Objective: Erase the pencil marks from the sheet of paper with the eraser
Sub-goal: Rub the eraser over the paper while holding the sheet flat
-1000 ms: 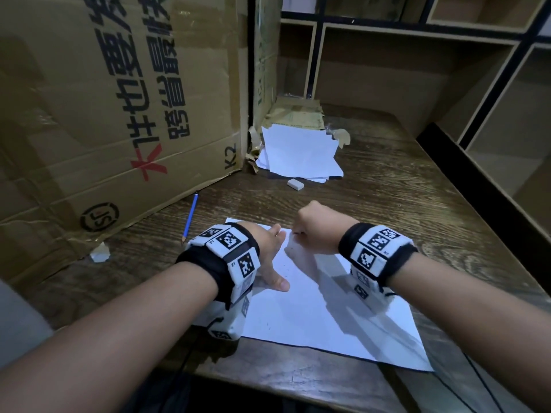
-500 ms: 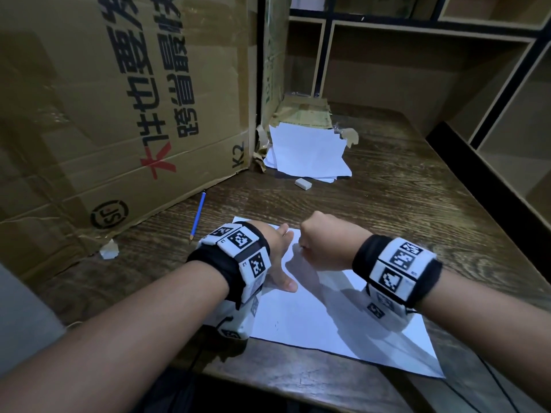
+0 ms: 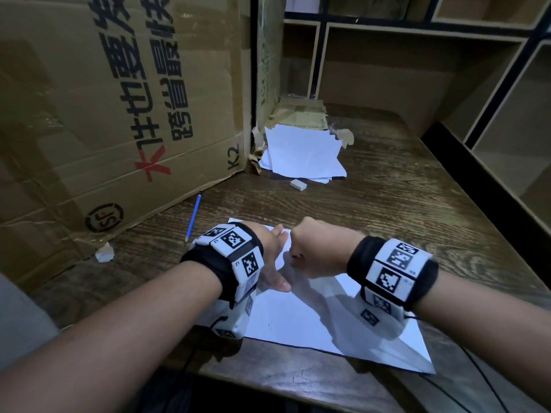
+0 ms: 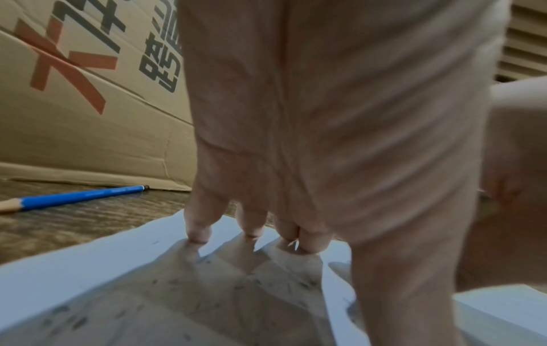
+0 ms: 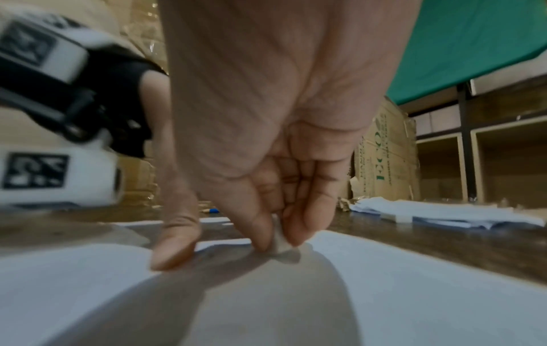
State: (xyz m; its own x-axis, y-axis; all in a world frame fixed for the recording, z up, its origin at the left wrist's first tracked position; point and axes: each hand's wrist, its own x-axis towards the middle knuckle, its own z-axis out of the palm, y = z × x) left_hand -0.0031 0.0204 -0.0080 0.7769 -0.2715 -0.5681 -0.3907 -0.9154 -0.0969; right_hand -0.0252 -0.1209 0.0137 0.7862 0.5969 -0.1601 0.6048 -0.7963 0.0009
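A white sheet of paper (image 3: pixel 301 320) lies on the wooden desk near its front edge. My left hand (image 3: pixel 269 254) rests flat on the sheet's far left part, fingertips (image 4: pixel 198 230) pressing the paper (image 4: pixel 59 276). Grey eraser crumbs dot the sheet below them. My right hand (image 3: pixel 313 251) is curled just right of the left one, and its thumb and fingers pinch a small white eraser (image 5: pixel 279 241) whose tip touches the paper (image 5: pixel 414 292). From the head view the eraser in the hand is hidden.
A blue pencil (image 3: pixel 193 219) lies left of the sheet beside a big cardboard box (image 3: pixel 119 114). A second white eraser (image 3: pixel 297 184) and a stack of paper (image 3: pixel 301 153) sit further back. A crumpled white scrap (image 3: pixel 105 253) lies at left. Shelving (image 3: pixel 492 114) borders the right.
Both hands stay on the sheet's far end; the right fist has shifted only slightly over the same spot. The head view has drifted a little.
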